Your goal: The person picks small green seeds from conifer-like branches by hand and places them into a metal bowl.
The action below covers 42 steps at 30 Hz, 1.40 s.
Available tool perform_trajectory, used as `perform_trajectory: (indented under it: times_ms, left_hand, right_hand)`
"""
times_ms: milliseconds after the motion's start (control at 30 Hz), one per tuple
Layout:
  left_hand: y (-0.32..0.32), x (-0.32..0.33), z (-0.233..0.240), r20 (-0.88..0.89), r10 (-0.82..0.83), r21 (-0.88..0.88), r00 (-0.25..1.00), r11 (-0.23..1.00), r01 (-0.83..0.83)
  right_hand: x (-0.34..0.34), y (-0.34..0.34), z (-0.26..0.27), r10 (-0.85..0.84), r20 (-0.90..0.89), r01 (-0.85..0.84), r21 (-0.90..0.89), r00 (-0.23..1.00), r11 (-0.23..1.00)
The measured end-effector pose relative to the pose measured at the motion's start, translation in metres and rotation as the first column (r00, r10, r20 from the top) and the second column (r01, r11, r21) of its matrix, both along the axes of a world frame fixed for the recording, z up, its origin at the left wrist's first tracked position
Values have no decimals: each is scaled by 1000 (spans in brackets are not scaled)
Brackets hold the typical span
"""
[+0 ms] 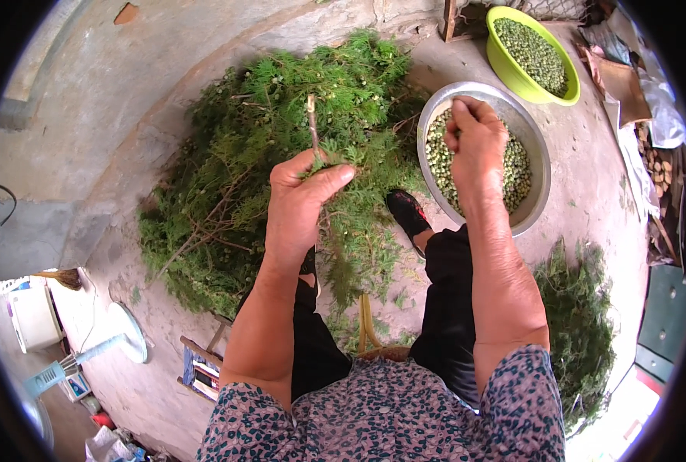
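My left hand (302, 196) grips a leafy conifer branch (313, 124) by its bare brown stem, the cut end pointing up and green sprays hanging below the fist. Over a round metal basin (542, 173), my right hand (478, 141) has its fingers curled together; whether something small is inside them cannot be told. Small round green cones (519, 173) fill the lower part of that basin. In front of me and to the left lies a large heap of cut conifer branches (221, 156), some bearing pale green cones.
A lime-green plastic basin (493, 52) of green cones stands beyond the metal one. More stripped-looking greenery (577, 329) lies at right. A small folding stool (201, 369) and a pale blue standing fan (126, 332) are at left. My shoe (406, 213) is beside the heap.
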<state>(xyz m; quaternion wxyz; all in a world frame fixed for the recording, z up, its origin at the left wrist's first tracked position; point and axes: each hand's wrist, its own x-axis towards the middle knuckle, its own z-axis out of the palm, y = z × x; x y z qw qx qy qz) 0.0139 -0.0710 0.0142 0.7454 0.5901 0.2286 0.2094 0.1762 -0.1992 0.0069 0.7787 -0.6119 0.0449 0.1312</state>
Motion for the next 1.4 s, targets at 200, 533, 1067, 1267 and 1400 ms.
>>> perform_trajectory:
  times_ms: [200, 533, 1067, 1267, 1400]
  left_hand:
    - [19, -10, -4, 244, 53, -417, 968, 907, 56]
    - [22, -8, -5, 345, 19, -390, 938, 912, 125]
    - [15, -12, -2, 177, -345, 71, 922, 939, 337]
    - [16, -14, 1, 39, -335, 42, 942, 942, 333]
    - [20, -17, 4, 60, -232, 21, 971, 973, 231]
  right_hand:
    - [42, -42, -21, -286, 138, 303, -123, 948, 945]
    - [37, -49, -16, 35, 459, 150, -361, 888, 920]
    - [-60, 18, -12, 629, -270, -467, 475, 729, 746]
    - [-38, 18, -1, 467, -279, -252, 561, 839, 789]
    - [-31, 14, 2, 411, -255, -188, 604, 875, 775]
